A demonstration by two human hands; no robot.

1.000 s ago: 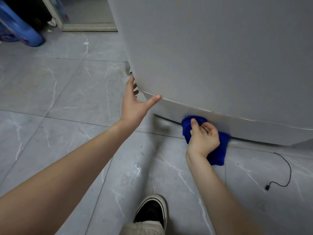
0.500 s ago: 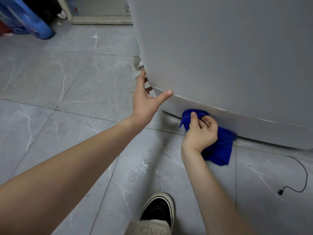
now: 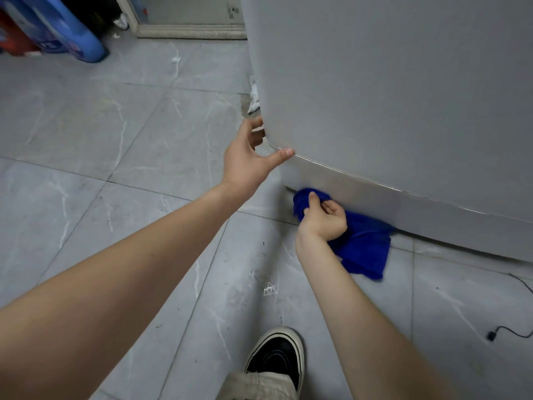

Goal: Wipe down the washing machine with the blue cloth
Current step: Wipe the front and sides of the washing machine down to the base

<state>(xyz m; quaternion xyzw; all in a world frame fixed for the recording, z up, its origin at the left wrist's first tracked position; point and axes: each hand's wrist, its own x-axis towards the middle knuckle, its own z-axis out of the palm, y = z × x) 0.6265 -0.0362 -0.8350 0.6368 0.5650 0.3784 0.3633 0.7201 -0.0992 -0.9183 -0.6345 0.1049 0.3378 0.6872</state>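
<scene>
Blue cloth [image 3: 366,243]: is being pressed, bunched, against the lower front strip of the washing machine [image 3: 389,96], close to its left corner; the loose tail is trailing down and to the right onto the floor [image 3: 144,140].
right hand [image 3: 323,219]: is grasping the bunched end, fingers curling into the fabric and thumb pinching on top, knuckles facing the strip.
left hand [image 3: 248,157]: is holding nothing; it is spreading across the corner, thumb lying straight along the front seam, fingers bending round the side, apparently bracing.
strip [image 3: 418,206]: is running long-ways from the corner out to the right, just above the floor; nearly all of it is lying to the right of the cloth.
deciding relation: the right hand is sitting at the strip's left end and is the nearer one, so the coming stroke is probably heading rightward along that long axis, with the tail dragging behind.
risk: the hanging tail is likely picking up floor grit.
nearby: a black shoe [image 3: 277,356] is standing below, and a thin cable [image 3: 507,333] is lying well to the right.
</scene>
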